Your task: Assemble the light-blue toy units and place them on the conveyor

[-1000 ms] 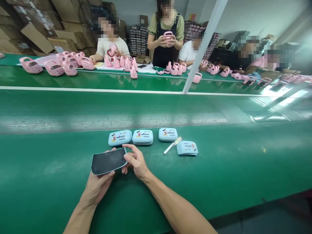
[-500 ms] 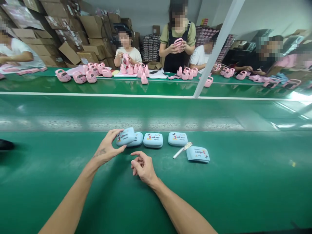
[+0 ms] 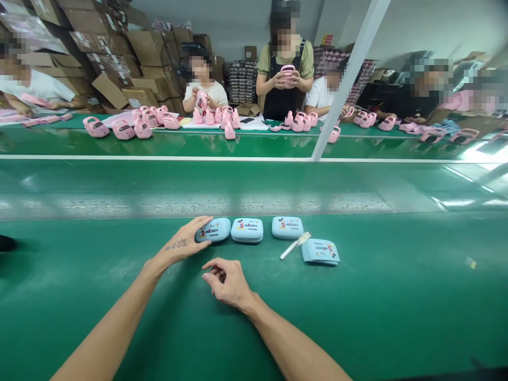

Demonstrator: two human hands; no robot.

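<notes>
To the right of the leftmost case lie two more pale blue cases, the nearer one just beside it and the next a little apart. Right of those, a small white-handled brush lies slanted, its bristle end up toward the far right. A flat pale blue printed cover piece lies just beside the brush, its print upside down to the viewer. Nothing stands between the hands and the cases.

All of this sits on a green tabletop with a glossy green conveyor belt behind it. Across the belt, other people handle pink plastic toy cases set out in a row, with stacked cardboard boxes against the wall.

The pale blue rounded-rectangle zip case with a cartoon-mouse print lies flat at the left end of the row, its long axis running left to right along the belt's edge, print upward. The left hand rests on its left end, its grip loosely wrapping that end. The right hand lies on the tabletop near the case, its grip half curled and holding nothing.
</notes>
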